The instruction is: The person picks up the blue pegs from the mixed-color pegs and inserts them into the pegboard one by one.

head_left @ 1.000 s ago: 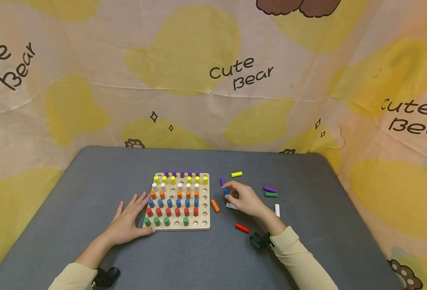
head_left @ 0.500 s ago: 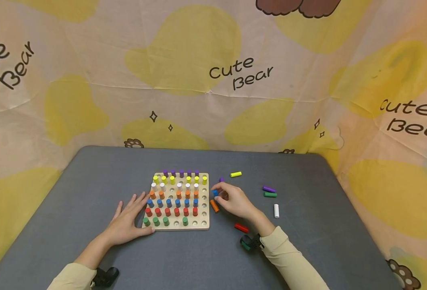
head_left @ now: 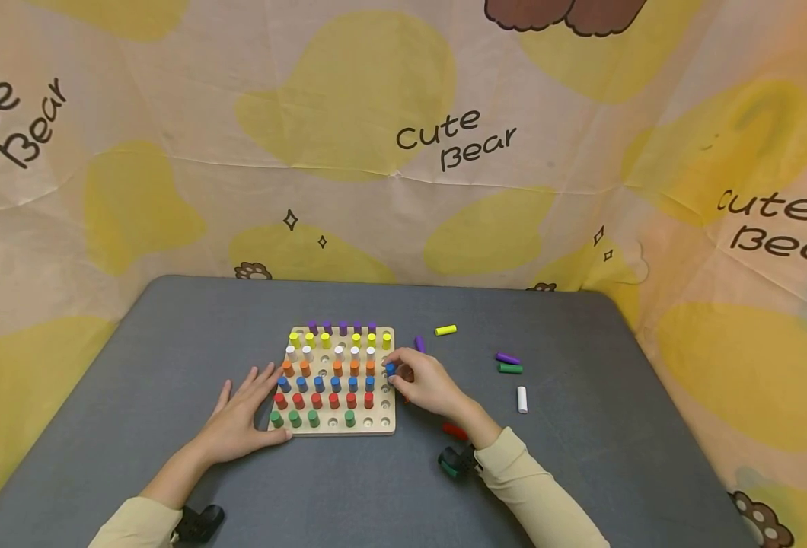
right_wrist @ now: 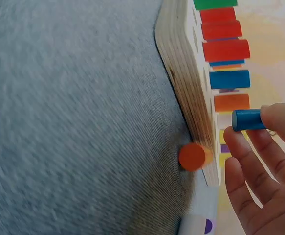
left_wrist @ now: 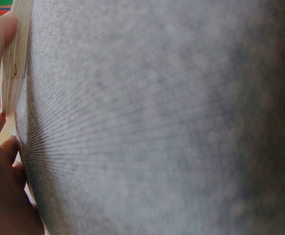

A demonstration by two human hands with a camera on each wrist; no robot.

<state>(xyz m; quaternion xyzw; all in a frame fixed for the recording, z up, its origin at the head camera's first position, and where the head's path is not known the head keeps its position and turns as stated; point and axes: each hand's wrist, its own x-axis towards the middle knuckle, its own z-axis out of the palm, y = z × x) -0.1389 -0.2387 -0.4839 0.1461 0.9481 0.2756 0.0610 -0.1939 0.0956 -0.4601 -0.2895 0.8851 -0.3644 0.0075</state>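
Note:
A wooden pegboard stands on the table, with upright pegs in rows of purple, yellow, white, orange, blue, red and green. My left hand rests against its left side, fingers spread and fairly straight. The left thumb touches the board's edge in the left wrist view. My right hand pinches a blue peg between thumb and fingertips over the board's right column. In the right wrist view that blue peg appears apart from the board's face. An orange peg lies beside the board, mostly hidden from the head view.
Loose pegs lie right of the board: yellow, two purple, green and white. A red peg is near my right wrist. Several holes show in the right column. A patterned cloth hangs behind the grey table.
My right hand has moved left with the blue peg, from among the loose pegs to over the board's right column. The left hand stays in place.

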